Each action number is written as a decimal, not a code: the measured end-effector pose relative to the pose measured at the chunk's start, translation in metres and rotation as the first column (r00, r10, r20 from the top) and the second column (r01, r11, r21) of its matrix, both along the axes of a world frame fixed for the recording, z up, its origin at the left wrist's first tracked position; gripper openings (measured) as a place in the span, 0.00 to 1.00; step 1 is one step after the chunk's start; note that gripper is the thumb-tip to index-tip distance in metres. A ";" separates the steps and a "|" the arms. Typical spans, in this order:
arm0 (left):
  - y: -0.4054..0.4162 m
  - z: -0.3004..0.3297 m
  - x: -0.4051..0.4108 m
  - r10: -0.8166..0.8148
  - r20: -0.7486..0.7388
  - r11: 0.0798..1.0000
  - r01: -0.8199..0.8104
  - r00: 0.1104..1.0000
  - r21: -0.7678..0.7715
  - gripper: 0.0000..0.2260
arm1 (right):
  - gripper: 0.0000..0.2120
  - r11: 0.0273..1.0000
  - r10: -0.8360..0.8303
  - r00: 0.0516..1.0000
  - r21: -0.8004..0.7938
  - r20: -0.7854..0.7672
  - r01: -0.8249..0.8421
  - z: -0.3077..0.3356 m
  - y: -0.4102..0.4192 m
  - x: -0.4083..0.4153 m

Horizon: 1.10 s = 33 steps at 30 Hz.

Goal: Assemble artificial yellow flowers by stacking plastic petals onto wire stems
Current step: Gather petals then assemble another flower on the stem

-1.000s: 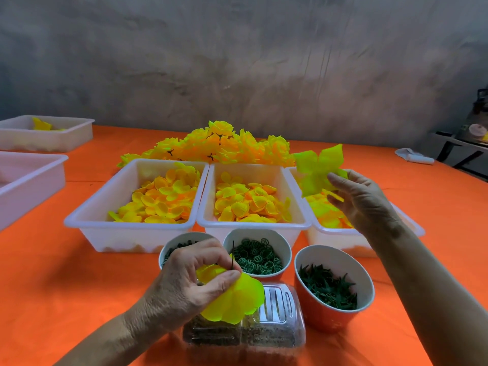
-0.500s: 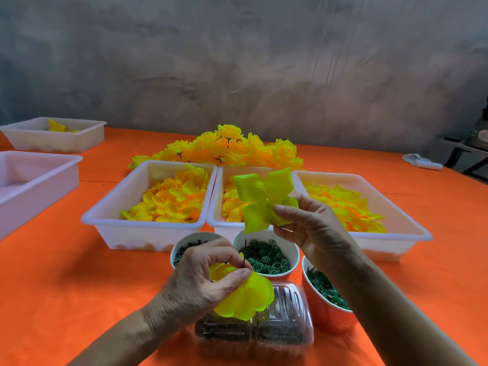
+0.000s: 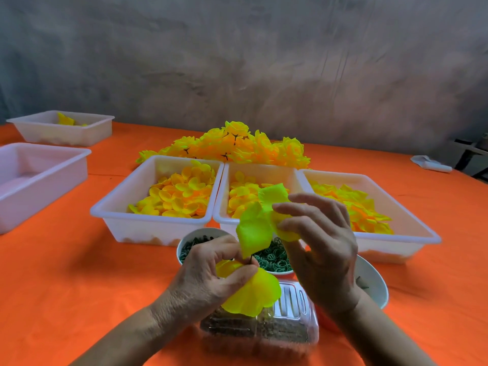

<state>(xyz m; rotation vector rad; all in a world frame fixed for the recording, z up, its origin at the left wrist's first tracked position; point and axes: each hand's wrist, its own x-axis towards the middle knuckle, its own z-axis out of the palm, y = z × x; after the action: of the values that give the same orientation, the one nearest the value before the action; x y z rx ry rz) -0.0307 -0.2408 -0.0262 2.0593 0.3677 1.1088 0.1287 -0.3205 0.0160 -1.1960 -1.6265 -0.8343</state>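
While the flower is half made: a new layer is about to go on.
Left hand (image 3: 211, 276): pinches the wire stem (image 3: 249, 259) and petals (image 3: 250, 294) above the desk (image 3: 66, 273).
Right hand (image 3: 319, 249): pinches the petal piece (image 3: 254, 231) just above the stem.
Next, I think: line up the middle hole with the wire tip, push down.

Left hand (image 3: 211, 273) low at centre, forearm in from bottom-left, thumb & index curled, pinching. Right hand (image 3: 320, 249) just beside, higher, back to camera, forearm from bottom-right, thumb & fingers pinching, other fingers spread.
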 end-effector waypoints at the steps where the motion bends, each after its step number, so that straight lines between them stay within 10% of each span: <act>1: 0.000 0.000 0.000 -0.004 0.001 1.000 0.004 1.000 -0.005 0.12 | 0.07 1.000 -0.020 0.999 0.025 0.046 0.019 0.001 -0.003 -0.002; 11: 0.002 -0.003 0.000 0.016 -0.012 1.000 -0.016 1.000 -0.010 0.12 | 0.06 0.997 -0.033 0.999 0.071 0.043 0.030 -0.001 -0.011 -0.001; 15: 0.001 -0.002 0.001 0.008 -0.006 0.999 -0.008 1.000 -0.039 0.08 | 0.07 0.997 0.069 0.947 0.006 -0.315 -0.071 0.003 -0.013 -0.006; 19: 0.002 -0.002 0.002 0.036 -0.034 0.999 -0.037 0.999 -0.005 0.04 | 0.10 0.874 0.198 0.413 -0.031 -0.889 -0.485 0.032 -0.017 -0.010; 22: 0.002 -0.002 0.002 0.035 -0.031 0.999 -0.035 0.999 -0.004 0.02 | 0.14 0.671 0.008 0.129 -0.090 -0.992 -0.736 0.044 -0.016 0.001; 26: 0.001 -0.004 0.003 0.084 -0.003 0.996 -0.084 0.996 0.029 0.05 | 0.16 0.458 -0.212 0.125 -0.212 -0.969 -0.863 0.047 -0.014 -0.003; 33: 0.003 -0.006 0.001 0.058 -0.034 0.998 -0.058 0.998 -0.003 0.14 | 0.33 0.426 -0.319 0.257 -0.380 -0.912 -0.821 0.055 -0.004 -0.013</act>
<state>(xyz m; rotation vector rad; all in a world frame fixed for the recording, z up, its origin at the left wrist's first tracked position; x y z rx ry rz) -0.0294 -0.2381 -0.0322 2.0773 0.4485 1.1080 0.1157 -0.3248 0.0711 -1.4308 -0.9971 1.1901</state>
